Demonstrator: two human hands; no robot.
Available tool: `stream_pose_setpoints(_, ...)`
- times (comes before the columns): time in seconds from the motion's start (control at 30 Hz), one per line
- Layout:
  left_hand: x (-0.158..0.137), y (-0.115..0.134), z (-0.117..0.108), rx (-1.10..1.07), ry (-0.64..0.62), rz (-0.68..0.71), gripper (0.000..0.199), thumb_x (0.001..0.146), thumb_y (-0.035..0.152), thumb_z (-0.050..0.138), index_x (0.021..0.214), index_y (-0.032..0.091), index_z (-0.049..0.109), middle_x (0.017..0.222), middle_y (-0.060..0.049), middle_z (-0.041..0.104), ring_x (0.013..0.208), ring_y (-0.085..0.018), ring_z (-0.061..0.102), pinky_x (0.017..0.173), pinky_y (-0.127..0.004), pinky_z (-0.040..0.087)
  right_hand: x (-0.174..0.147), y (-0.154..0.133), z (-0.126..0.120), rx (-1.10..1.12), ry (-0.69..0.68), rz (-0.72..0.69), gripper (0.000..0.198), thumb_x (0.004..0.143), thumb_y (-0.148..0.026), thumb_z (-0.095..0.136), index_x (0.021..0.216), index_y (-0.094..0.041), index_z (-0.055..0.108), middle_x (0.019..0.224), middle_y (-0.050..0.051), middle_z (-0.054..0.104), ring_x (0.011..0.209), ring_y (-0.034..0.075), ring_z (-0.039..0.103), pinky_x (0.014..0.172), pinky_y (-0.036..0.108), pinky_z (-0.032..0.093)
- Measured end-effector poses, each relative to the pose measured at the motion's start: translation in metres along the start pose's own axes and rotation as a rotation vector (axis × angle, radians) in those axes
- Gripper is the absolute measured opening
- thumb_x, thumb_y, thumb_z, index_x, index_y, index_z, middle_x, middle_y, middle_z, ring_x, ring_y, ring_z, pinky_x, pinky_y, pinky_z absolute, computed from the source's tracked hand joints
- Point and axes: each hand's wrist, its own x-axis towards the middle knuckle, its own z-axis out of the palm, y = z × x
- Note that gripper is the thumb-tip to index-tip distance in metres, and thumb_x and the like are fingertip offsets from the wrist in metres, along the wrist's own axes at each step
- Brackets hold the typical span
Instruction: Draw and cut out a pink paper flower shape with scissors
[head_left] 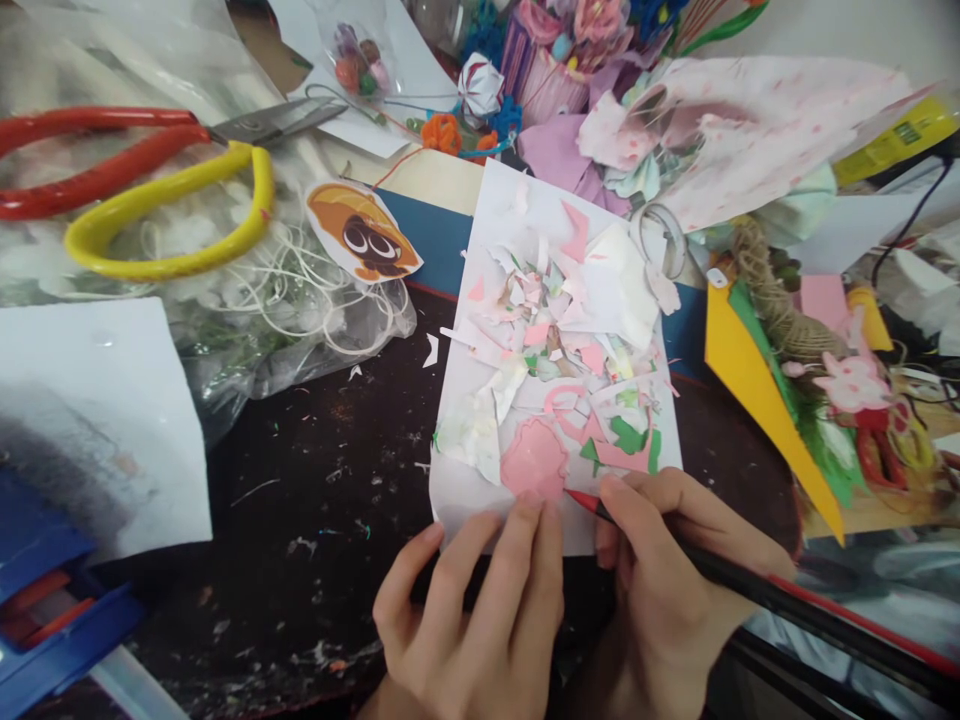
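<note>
A pink paper cutout (534, 455) with a wavy edge lies on the lower part of a white sheet (454, 500). My left hand (480, 610) rests palm down, its fingers stretched out and two fingertips touching the cutout's lower edge; its thumb is hidden. In my right hand (667, 570) is a slim black-and-red pen-like tool (742, 585), pinched between the fingers. Its red pointed tip reaches the cutout's right edge. Pink, green and white paper scraps (555, 340) are heaped on the sheet beyond both hands.
Red-and-yellow-handled scissors (172, 255) lie on plastic bags at the left, near a round-eyed cartoon cutout (367, 230). A blue object (45, 560) stands at the lower left. Yellow card (750, 390) and twine (787, 310) sit at the right; paper flowers (577, 30) crowd the back.
</note>
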Motion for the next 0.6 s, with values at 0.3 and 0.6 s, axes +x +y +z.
stream_pose_setpoints(0.3,0.0011,-0.0010,-0.0015,-0.004,-0.022,0.012,0.017,0.086,0.013,0.068,0.090,0.023,0.080,0.087,0.006,0.080,0.085,-0.015,0.065,0.098,-0.035,0.037,-0.0008,0.0048,-0.0018,0.002,0.001,-0.056,0.037,0.074,-0.021,0.077,0.048,-0.018,0.051,0.043,-0.005,0.050,0.038,0.007,0.042,0.042,0.026,0.029)
stream_pose_setpoints(0.6,0.0003,0.0005,0.0005,0.001,0.007,-0.007,0.017,0.084,0.012,0.068,0.089,0.024,0.080,0.083,0.004,0.079,0.084,-0.015,0.066,0.100,-0.036,0.038,-0.0014,0.0013,-0.0008,-0.019,-0.002,-0.053,0.036,0.074,-0.020,0.076,0.048,-0.018,0.051,0.043,-0.006,0.049,0.038,0.006,0.040,0.040,0.026,0.027)
